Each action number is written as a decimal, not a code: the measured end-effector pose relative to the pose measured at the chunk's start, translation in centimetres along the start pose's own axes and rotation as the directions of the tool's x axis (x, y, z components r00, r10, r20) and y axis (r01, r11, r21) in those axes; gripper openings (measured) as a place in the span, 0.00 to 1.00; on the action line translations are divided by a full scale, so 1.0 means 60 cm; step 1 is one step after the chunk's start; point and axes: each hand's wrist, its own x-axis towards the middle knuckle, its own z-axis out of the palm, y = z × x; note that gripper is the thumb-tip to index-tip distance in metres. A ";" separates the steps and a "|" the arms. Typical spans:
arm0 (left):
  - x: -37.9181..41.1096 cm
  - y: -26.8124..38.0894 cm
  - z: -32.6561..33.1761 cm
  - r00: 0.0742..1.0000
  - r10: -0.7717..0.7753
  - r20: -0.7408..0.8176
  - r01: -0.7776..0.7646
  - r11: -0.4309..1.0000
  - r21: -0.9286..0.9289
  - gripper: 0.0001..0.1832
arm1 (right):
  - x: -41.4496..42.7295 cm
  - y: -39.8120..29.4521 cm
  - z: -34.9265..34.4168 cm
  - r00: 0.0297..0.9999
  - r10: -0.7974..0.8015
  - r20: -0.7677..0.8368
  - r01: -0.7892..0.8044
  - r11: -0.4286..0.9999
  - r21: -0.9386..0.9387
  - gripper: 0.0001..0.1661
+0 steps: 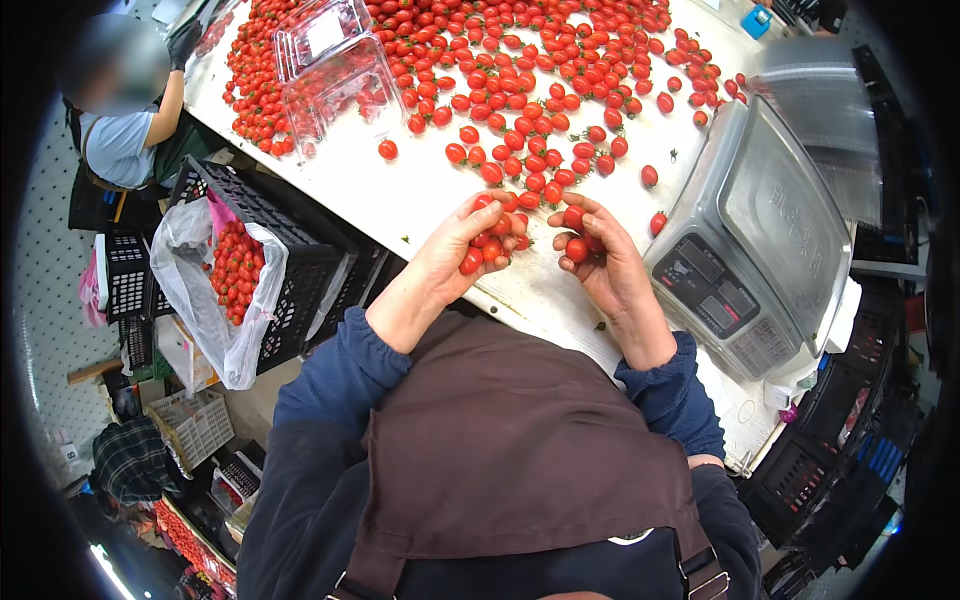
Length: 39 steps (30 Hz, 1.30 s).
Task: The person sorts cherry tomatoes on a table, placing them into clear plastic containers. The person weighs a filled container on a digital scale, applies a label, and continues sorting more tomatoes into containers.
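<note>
My left hand [469, 236] is cupped around several red cherry tomatoes [491, 248], palm turned inward. Facing it across a small gap, my right hand [606, 251] curls its fingers around a few more cherry tomatoes [576, 250]. Both hands are above the near edge of a white table [360, 199]. Just beyond my fingertips, loose cherry tomatoes [535, 163] lie scattered, thickening into a large pile [420, 30] at the far side. An open clear plastic clamshell box [341, 86] rests on the table beyond my left hand, its lid folded back.
Right of my right hand stands a digital scale [750, 240] with a metal pan. Stacked clear plastic containers [821, 127] are behind it. At left, a black crate [300, 277] holds a plastic-lined load of tomatoes [236, 274]. A gloved person [120, 150] is at the table's far left.
</note>
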 end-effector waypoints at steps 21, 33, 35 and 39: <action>-0.012 -0.032 0.045 0.967 -0.230 -0.112 0.209 0.962 -0.175 0.32 | -0.013 0.020 0.078 0.611 -0.464 0.642 0.748 0.073 -0.660 0.17; 0.004 0.212 -0.083 0.803 0.557 -0.211 -0.560 0.827 0.051 0.20 | -0.020 0.032 -0.025 0.775 -0.574 0.264 0.551 0.412 -0.726 0.12; 0.011 0.268 -0.106 0.601 0.753 -0.269 -0.641 0.654 0.402 0.22 | -0.019 0.043 -0.031 0.782 -0.569 0.255 0.533 0.399 -0.746 0.11; 0.053 0.327 -0.172 0.564 0.816 -0.126 -0.499 0.458 0.736 0.28 | -0.011 0.057 -0.037 0.783 -0.572 0.244 0.521 0.389 -0.760 0.10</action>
